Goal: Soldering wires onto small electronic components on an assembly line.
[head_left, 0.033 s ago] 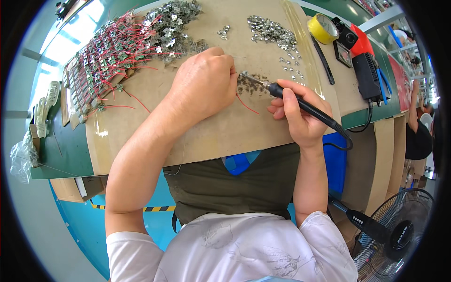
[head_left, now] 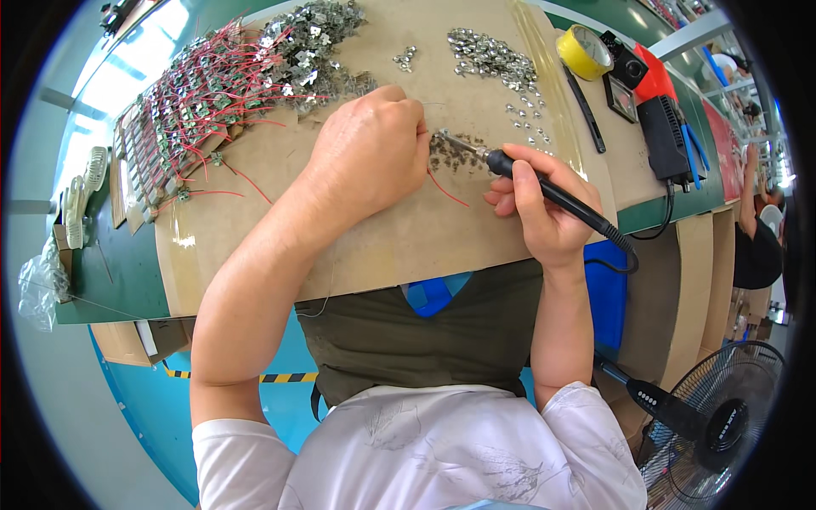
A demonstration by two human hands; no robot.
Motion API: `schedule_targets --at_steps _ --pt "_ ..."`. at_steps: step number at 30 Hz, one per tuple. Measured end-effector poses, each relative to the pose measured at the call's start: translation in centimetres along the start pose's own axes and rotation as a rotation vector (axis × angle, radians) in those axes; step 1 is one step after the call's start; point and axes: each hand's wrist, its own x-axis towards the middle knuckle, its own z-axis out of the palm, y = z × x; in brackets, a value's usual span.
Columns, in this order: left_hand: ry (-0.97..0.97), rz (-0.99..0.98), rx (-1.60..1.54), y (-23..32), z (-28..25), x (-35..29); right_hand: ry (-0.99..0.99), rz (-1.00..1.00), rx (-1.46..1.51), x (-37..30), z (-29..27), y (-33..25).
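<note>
My right hand (head_left: pixel 552 212) grips a black soldering iron (head_left: pixel 552 194) like a pen. Its metal tip points left, over a patch of dark brown burnt specks (head_left: pixel 459 153) on the cardboard. Close by the tip, my left hand (head_left: pixel 374 144) is closed, its fingertips turned down and hidden from view. A red wire (head_left: pixel 449 191) runs out from under those fingers onto the cardboard, and a thin wire end shows above the knuckles. What exactly the fingers pinch cannot be seen. Left of that hand lies a heap of small metal parts with red wires (head_left: pixel 204 102).
Small silvery pieces (head_left: pixel 493 58) lie scattered at the far right of the cardboard sheet (head_left: pixel 382 246). Beyond them are a yellow tape roll (head_left: pixel 585 53), a black knife-like tool (head_left: pixel 584 110) and a black box with a cable (head_left: pixel 667 140). A fan (head_left: pixel 722 425) stands lower right.
</note>
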Motion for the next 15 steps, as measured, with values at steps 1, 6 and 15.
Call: schedule_targets --at_steps 1,6,15 --pt "-0.013 -0.006 0.003 0.02 0.0 0.02 0.0 0.0 0.0 0.0 -0.03 0.03" --pt "-0.003 -0.003 0.021 -0.07 0.07 -0.04 -0.03 -0.026 -0.034 0.09 -0.1 0.07" --pt "-0.007 -0.021 0.037 0.07 0.03 -0.1 -0.015 -0.005 -0.007 -0.27 -0.28 -0.08"
